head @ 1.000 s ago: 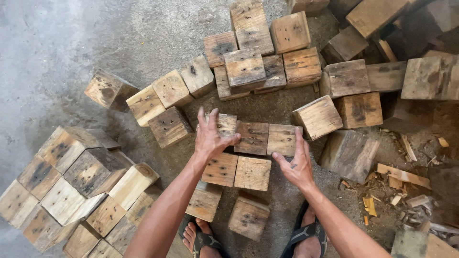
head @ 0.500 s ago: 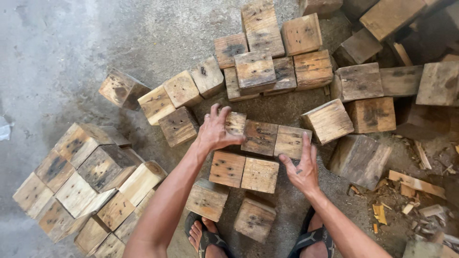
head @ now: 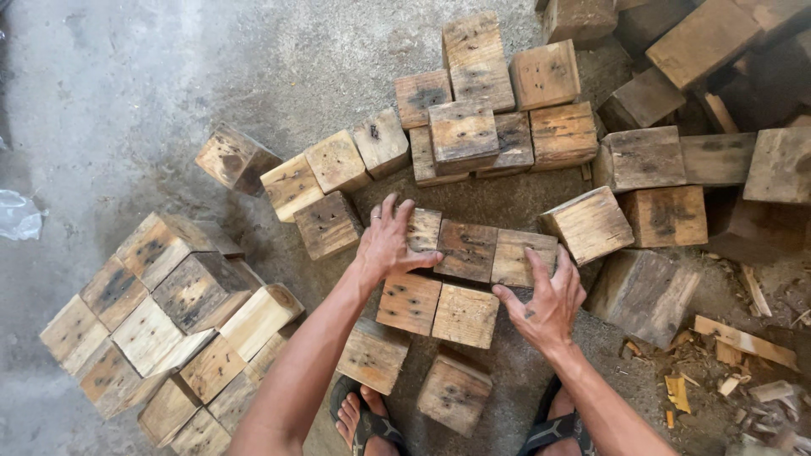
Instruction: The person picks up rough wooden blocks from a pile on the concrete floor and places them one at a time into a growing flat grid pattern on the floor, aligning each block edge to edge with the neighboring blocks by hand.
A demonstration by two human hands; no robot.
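Observation:
A short row of weathered wooden blocks lies on the ground in front of me: a left block (head: 422, 228), a dark middle block (head: 465, 251) and a pale right block (head: 521, 257). My left hand (head: 386, 245) rests flat on the left end of that row, thumb on the middle block. My right hand (head: 545, 300) presses its spread fingers against the right block's near corner. Two more blocks (head: 437, 308) sit just below the row, between my hands. Neither hand has lifted anything.
A stacked pile of blocks (head: 169, 321) stands at the left. Loose blocks (head: 473, 101) are scattered behind the row and to the right (head: 642, 219). Wood scraps (head: 726, 371) litter the ground at right. My sandalled feet (head: 363, 422) are at the bottom edge, near two lone blocks (head: 454, 393).
Both hands stay on the row of blocks with little shift. The camera has drifted, so everything sits slightly lower and further right in view.

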